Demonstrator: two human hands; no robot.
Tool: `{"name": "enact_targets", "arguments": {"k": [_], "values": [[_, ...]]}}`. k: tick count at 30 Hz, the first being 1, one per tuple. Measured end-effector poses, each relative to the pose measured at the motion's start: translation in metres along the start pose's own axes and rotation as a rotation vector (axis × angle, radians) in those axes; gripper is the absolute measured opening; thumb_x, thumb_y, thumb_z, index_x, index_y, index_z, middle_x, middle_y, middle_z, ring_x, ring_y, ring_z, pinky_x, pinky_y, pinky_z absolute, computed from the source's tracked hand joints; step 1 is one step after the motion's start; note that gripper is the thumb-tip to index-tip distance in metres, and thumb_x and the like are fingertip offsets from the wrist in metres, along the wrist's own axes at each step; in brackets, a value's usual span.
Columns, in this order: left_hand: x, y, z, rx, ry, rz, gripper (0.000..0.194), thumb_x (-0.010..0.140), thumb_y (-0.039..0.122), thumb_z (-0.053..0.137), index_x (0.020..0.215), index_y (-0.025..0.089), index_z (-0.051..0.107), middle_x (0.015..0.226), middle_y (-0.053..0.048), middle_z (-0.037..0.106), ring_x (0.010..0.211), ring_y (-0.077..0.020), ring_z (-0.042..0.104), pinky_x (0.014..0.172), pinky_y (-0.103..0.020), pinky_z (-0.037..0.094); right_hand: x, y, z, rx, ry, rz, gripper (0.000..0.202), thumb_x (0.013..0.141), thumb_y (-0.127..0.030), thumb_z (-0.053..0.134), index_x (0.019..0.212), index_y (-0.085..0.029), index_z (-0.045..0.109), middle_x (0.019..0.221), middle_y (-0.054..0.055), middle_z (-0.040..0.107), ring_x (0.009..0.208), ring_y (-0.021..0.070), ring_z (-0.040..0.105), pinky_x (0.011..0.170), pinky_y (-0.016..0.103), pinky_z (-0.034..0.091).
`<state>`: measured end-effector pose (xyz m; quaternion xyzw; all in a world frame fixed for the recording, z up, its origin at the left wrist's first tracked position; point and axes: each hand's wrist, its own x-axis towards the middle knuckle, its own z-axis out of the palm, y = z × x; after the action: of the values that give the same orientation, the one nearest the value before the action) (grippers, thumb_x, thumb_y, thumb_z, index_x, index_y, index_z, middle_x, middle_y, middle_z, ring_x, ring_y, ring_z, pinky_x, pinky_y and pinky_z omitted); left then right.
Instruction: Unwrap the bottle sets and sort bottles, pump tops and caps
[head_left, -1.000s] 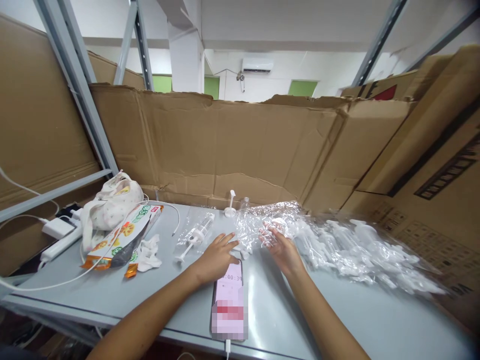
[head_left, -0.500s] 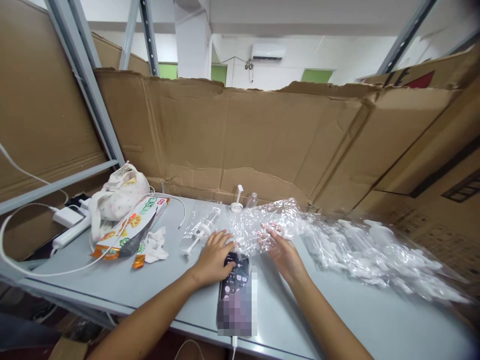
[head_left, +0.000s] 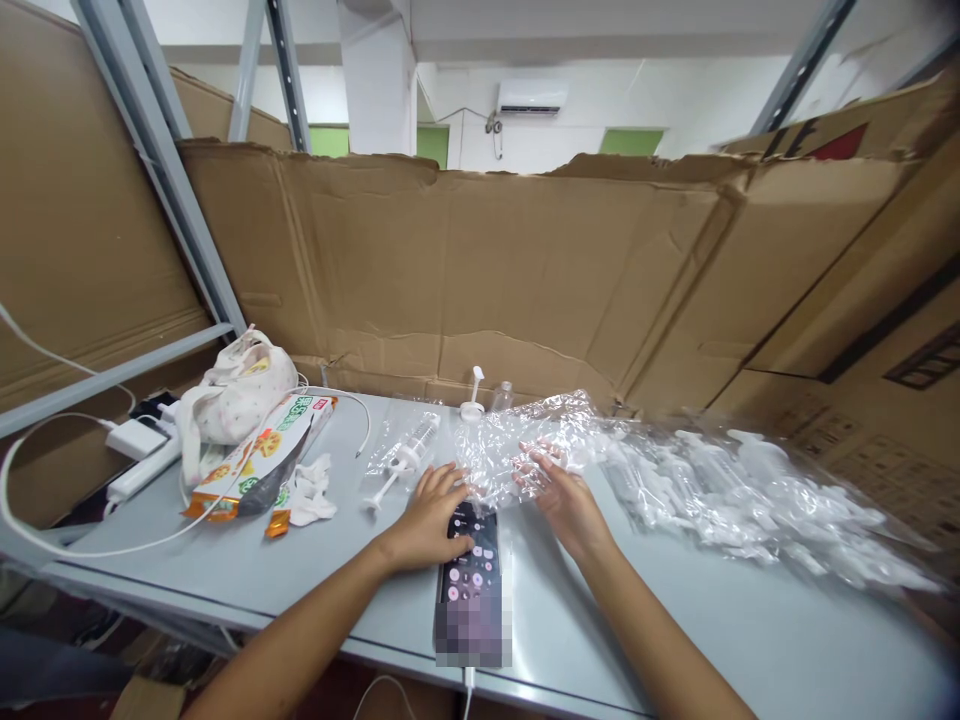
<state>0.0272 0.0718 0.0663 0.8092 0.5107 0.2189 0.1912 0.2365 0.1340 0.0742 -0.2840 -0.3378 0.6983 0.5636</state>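
Observation:
My left hand (head_left: 429, 515) rests on the table with its fingers stretched out. Its thumb lies on the screen of a phone (head_left: 472, 570), and its fingertips reach the edge of a clear plastic bag (head_left: 487, 450). My right hand (head_left: 562, 490) has its fingers apart at the bag's right part; thin film covers some of the fingertips. Left of the bag lies a large plastic syringe (head_left: 405, 460) in a clear wrapper. Behind the bag stand a white plunger-like piece (head_left: 472, 405) and a small clear bottle (head_left: 502, 397).
To the right lies a heap of bagged white syringes (head_left: 735, 490). An orange and white snack pack (head_left: 262, 455), crumpled tissue (head_left: 311, 490), a white cloth bag (head_left: 240, 385) and charging cables with a power strip (head_left: 146, 465) occupy the left. Cardboard (head_left: 510, 260) walls the back.
The view has shifted slightly. My left thumb has moved a little down the phone screen, where the icons look brighter. Both hands otherwise keep their places at the bag.

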Motion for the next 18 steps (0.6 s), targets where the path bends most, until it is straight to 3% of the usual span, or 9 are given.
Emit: {"name": "enact_targets", "arguments": {"k": [14,18], "values": [[-0.003,-0.012,-0.009,0.096,0.041,-0.017,0.064,0.062,0.028,0.070,0.122,0.028,0.046,0.142,-0.006,0.031,0.135,-0.0290,0.013,0.108,-0.052,-0.002,0.000,-0.002,0.001,-0.007,-0.004,0.000,0.023,0.068,-0.027,0.071,0.090,-0.022,0.065,0.112,0.005,0.065,0.092,0.0215,0.064,0.081,0.036,0.053],[-0.001,-0.014,-0.004,0.178,0.154,-0.023,0.053,0.067,0.023,0.064,0.118,0.028,0.049,0.138,-0.005,0.038,0.133,-0.0279,0.017,0.108,-0.053,-0.004,0.001,-0.001,-0.002,-0.006,-0.003,0.008,0.022,0.068,-0.027,0.071,0.089,-0.023,0.065,0.112,0.004,0.065,0.091,0.0209,0.064,0.082,0.035,0.053]]}}
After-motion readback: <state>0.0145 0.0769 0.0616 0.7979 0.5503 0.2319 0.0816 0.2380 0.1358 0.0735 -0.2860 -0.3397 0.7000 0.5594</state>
